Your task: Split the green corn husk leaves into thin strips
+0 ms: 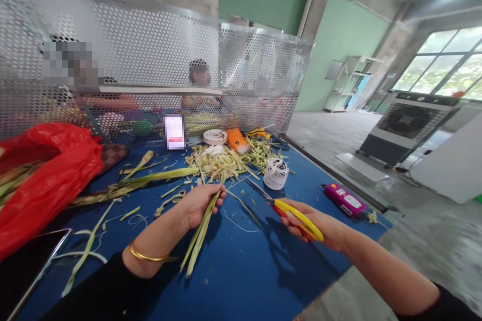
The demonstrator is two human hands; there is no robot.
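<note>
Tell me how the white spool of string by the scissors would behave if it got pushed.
The spool of string looks small and light, so a nudge would probably slide it easily on the smooth blue table. It stands on its flat end, so it likely would not roll unless tipped. Its loose windings might unravel.

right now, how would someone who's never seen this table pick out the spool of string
Start at the blue table and find the heap of pale leaf trimmings near its far edge. Just right of that heap, beyond the tips of the yellow-handled scissors in the right hand, stands the spool of string. It is the only small, round, white thing wound with thread.
</note>
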